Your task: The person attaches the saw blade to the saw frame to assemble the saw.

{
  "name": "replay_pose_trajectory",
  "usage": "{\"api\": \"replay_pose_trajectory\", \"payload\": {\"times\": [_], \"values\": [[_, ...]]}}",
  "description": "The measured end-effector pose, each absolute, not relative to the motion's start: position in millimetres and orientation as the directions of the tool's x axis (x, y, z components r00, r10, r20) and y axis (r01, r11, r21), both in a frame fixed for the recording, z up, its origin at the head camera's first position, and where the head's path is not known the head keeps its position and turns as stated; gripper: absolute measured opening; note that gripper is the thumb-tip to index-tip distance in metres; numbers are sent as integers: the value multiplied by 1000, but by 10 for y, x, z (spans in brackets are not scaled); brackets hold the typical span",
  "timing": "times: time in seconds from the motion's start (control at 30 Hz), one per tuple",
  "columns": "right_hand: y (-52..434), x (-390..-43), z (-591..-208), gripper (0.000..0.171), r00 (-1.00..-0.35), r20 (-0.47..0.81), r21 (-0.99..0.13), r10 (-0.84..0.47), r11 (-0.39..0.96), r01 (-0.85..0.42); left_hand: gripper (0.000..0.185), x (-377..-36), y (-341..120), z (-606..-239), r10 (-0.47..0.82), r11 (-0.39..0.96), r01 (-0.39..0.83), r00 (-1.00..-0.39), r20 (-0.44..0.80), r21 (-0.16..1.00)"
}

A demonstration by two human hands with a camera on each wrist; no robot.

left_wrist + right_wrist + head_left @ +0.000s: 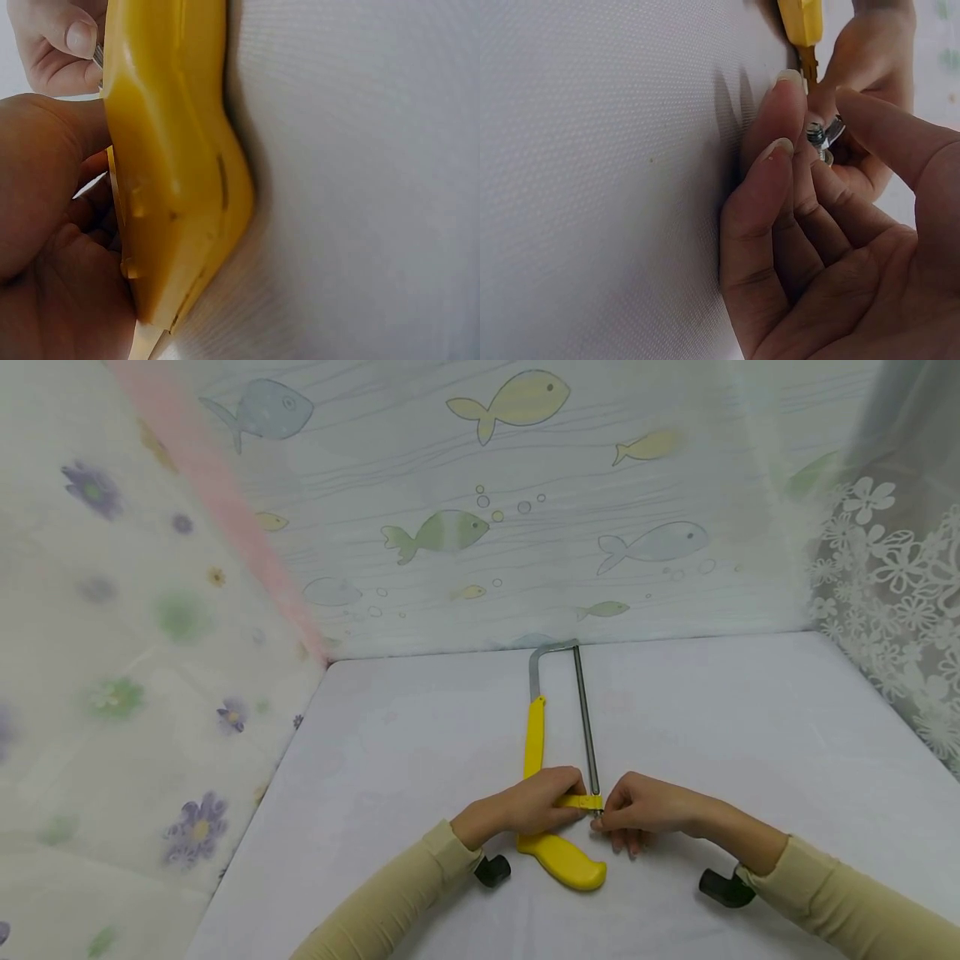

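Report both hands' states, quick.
Left hand: grips the yellow hacksaw at its handle.
Right hand: pinches the wing nut at the blade's end.

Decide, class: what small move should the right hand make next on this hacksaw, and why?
Probably turn the wing nut. The right hand pinches it at the blade's near end, while the left hand grips the hacksaw flat on the table.

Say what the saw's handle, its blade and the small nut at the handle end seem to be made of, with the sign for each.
Handle: likely moulded plastic, glossy yellow with seam lines.
Blade: apparently metal, thin, grey and straight.
Nut: seemingly bright metal, shiny with visible threads, pinched by the right hand.
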State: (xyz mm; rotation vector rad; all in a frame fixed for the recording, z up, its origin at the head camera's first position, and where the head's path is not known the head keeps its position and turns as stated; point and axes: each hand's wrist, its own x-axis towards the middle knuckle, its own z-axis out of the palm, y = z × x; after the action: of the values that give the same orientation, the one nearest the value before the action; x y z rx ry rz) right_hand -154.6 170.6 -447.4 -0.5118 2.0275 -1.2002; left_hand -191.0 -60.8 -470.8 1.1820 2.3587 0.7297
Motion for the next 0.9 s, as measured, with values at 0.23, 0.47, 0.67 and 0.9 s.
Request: {"api": "replay_pose_trajectory", "payload": {"times": [0.23, 0.47, 0.67, 0.9], "values": [[1709, -1545, -4469, 32, -664, -366, -877, -652, 481, 11, 11, -1909, -605, -4713, 820, 507, 622, -561, -112, 597], [1718, -1543, -4460, 32, -662, -357, -880, -659, 475, 2, 12, -1915, -601, -4718, 820, 507, 623, -563, -109, 596], [1737, -1542, -4457, 31, -665, -369, -872, -649, 490, 5, 12, -1913, -611, -4716, 822, 503, 625, -559, -107, 597], [1772, -1546, -4440, 28, -660, -358, -877, -660, 480, -3, 12, -1912, -611, -4712, 823, 503, 629, -558, -106, 593]]}}
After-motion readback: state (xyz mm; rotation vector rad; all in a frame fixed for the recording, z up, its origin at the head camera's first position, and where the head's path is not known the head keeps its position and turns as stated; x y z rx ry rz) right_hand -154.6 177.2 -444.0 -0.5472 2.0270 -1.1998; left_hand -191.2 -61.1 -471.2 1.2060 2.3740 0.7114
